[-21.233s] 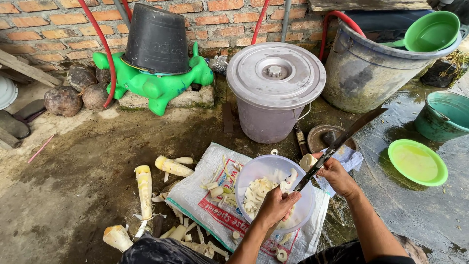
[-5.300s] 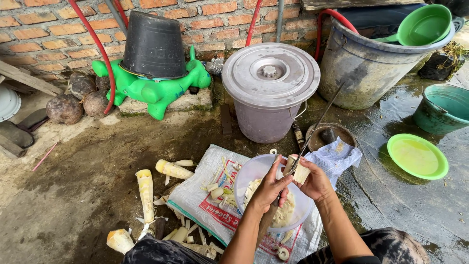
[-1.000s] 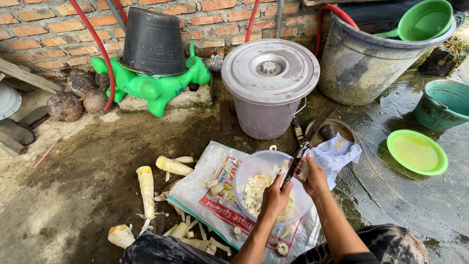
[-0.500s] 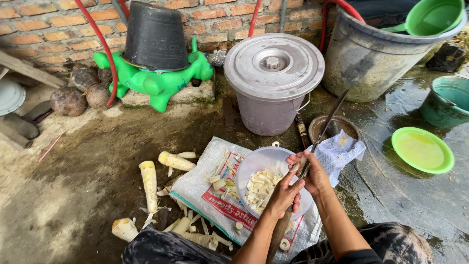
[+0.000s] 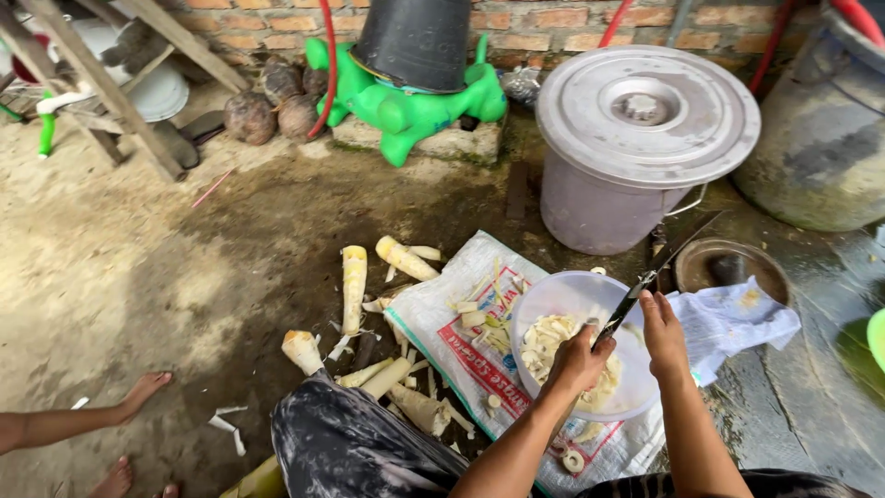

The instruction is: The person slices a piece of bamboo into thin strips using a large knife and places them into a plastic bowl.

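Over bowl (image 5: 562, 300): left hand (image 5: 579, 358) fingers closed round knife (image 5: 654, 272) handle; right hand (image 5: 663, 329) fingers loose beside blade.

- I see pale cream slices (image 5: 562, 343) in a translucent white bowl (image 5: 553, 293).
- White woven sack (image 5: 466, 309), red and green print.
- Grey lidded bucket (image 5: 645, 111).
- Bright green toy animal (image 5: 410, 111) under a black pail (image 5: 419, 41).
- Red hose (image 5: 327, 69), red-brown brick wall (image 5: 535, 32).
- Dark knife (image 5: 656, 272).

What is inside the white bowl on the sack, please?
The white bowl holds pale sliced bamboo shoot pieces. The left hand and knife cover part of them.
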